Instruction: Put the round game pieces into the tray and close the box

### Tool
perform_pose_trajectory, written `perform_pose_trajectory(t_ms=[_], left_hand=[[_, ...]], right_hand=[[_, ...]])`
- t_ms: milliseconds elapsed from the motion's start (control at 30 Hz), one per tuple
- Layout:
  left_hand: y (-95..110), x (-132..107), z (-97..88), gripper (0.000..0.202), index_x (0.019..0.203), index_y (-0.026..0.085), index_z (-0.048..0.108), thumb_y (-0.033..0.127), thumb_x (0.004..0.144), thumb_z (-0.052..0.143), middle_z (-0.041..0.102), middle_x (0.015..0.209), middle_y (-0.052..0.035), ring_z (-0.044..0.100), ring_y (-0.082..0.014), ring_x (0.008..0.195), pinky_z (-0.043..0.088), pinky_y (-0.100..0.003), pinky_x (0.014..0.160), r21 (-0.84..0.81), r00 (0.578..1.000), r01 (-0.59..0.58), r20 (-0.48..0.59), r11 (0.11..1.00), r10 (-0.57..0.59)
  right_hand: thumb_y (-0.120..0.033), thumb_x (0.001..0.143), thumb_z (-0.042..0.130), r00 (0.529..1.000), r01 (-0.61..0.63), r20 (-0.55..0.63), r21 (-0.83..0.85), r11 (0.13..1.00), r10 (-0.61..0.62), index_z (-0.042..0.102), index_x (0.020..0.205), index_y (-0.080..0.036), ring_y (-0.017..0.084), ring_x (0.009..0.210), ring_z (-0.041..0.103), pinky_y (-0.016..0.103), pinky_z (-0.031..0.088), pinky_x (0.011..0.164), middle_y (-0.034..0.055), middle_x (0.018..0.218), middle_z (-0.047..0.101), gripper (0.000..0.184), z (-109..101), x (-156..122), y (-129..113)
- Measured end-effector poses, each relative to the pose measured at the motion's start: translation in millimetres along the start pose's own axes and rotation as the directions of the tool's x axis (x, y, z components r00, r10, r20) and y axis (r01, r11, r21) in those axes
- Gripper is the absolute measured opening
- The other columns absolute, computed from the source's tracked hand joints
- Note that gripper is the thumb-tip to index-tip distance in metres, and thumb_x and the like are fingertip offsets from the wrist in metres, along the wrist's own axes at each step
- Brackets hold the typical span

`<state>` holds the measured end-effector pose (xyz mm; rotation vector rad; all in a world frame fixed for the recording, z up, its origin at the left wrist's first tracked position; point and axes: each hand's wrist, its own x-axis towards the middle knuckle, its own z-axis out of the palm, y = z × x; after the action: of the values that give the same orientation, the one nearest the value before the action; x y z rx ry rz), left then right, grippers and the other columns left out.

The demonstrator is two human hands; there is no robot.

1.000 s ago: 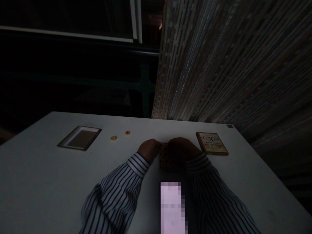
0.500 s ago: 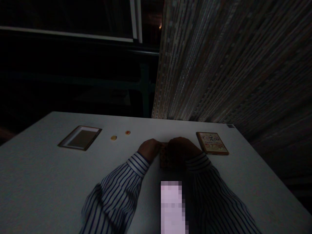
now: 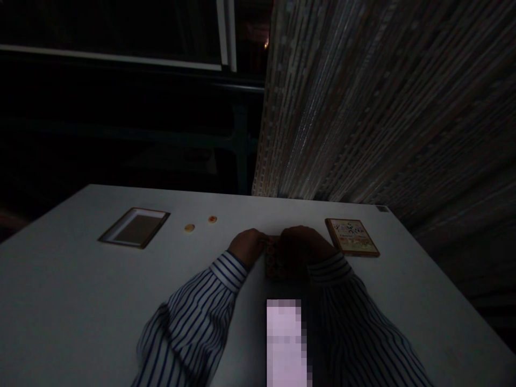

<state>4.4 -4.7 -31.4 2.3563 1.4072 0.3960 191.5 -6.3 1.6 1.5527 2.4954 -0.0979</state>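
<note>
Head view: your left hand (image 3: 248,247) is curled, fingertips at the far left corner of a dark block of round pieces (image 3: 272,264), which sits between your hands over the white table (image 3: 100,306). Your right hand (image 3: 303,243) arches across the block's right side, fingers lost in shadow; pinching by either cannot be confirmed. Leftward lie a plain disc (image 3: 189,228), a red-marked disc (image 3: 212,219) and an open tray (image 3: 141,230); rightward, a printed case (image 3: 355,237).

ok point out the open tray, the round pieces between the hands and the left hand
Open tray (image 3: 141,230): head view, on its inner floor.
Round pieces (image 3: 271,263): head view, on their uncovered left part, dimly lit.
Left hand (image 3: 246,246): head view, on the back of it.
</note>
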Motion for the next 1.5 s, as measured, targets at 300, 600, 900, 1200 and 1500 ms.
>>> perform_pose_trajectory(t_ms=[300,600,900,1200,1500], left_hand=[[1.3,-1.1,-2.9,0.030,0.102,0.022,0.067,0.019,0.078,0.048,0.067,0.101,-0.0055,0.060,-0.0184,0.096,0.044,-0.027,0.085,-0.040,0.999,0.027,-0.019,0.999,-0.027],[-3.0,-1.8,-5.1,0.029,0.101,0.021,0.067,0.022,0.081,0.046,0.067,0.100,-0.0058,0.060,-0.0182,0.095,0.044,-0.027,0.086,-0.058,0.995,-0.010,-0.098,0.998,0.004],[-2.6,-3.0,-14.0,0.029,0.103,0.021,0.066,0.025,0.081,0.047,0.067,0.101,-0.0049,0.060,-0.0173,0.095,0.045,-0.027,0.087,-0.104,0.989,0.022,-0.142,0.994,-0.037],[-2.0,-13.8,-14.4,0.028,0.100,0.018,0.066,0.023,0.080,0.048,0.067,0.099,-0.0059,0.061,-0.0175,0.092,0.045,-0.027,0.086,-0.094,0.983,0.031,-0.178,0.995,-0.048],[-19.8,-36.9,-18.8,0.028,0.098,0.018,0.067,0.027,0.080,0.047,0.068,0.098,-0.0060,0.062,-0.0179,0.091,0.047,-0.028,0.083,-0.117,0.968,0.085,-0.226,0.989,-0.110]], right_hand=[[-0.025,0.086,0.043,1.000,-0.004,-0.007,-0.001,1.000,0.004,0.061,0.101,-0.019,0.022,0.087,0.062,0.029,0.045,0.069,0.0101,0.094,0.066,0.025,-1.8,-1.9,1.4],[-0.028,0.088,0.038,0.998,-0.012,-0.060,0.022,1.000,0.013,0.060,0.104,-0.019,0.022,0.089,0.061,0.029,0.044,0.071,0.0111,0.096,0.066,0.028,-6.5,-4.7,4.4],[-0.029,0.088,0.036,0.994,-0.011,-0.108,0.049,0.999,0.016,0.059,0.104,-0.020,0.021,0.090,0.061,0.030,0.044,0.072,0.0094,0.098,0.066,0.029,-13.4,-8.1,5.5],[-0.028,0.088,0.035,0.988,-0.012,-0.150,0.084,0.996,0.024,0.059,0.104,-0.018,0.019,0.094,0.060,0.028,0.041,0.078,0.0096,0.101,0.066,0.030,-21.5,-16.9,4.3],[-0.027,0.088,0.034,0.982,0.018,-0.191,0.070,0.997,-0.005,0.060,0.102,-0.018,0.020,0.094,0.060,0.029,0.040,0.077,0.0088,0.101,0.066,0.030,-22.7,-19.1,0.9]])
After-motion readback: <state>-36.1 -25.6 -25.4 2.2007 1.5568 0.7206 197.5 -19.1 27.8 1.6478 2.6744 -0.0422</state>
